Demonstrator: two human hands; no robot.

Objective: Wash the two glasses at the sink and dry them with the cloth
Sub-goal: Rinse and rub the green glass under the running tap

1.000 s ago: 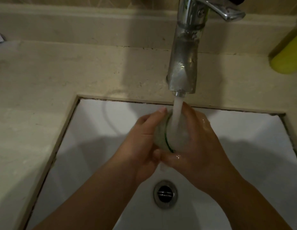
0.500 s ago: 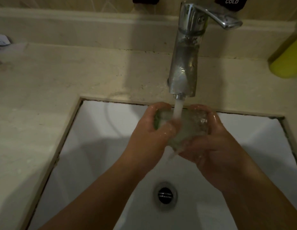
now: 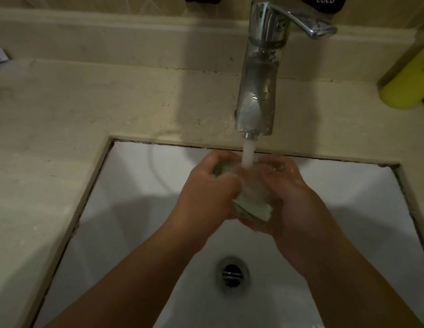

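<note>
A clear glass (image 3: 252,197) with a greenish tint is held over the white sink (image 3: 135,185) directly under the running water from the chrome tap (image 3: 258,91). My left hand (image 3: 206,195) wraps its left side, fingers over the top edge. My right hand (image 3: 291,197) cups it from the right and below. The glass lies tilted between both hands and is blurred by motion and water. A second glass and a cloth are not in view.
A round metal drain (image 3: 232,274) sits at the sink's bottom. Beige stone counter (image 3: 64,114) surrounds the basin. A yellow-green bottle (image 3: 409,88) stands at the back right. The tap lever (image 3: 308,22) points right, below a "COLD" label.
Both hands have turned the glass under the stream, from upright a second ago to lying tilted now. The hands have shifted slightly back toward the tap.
</note>
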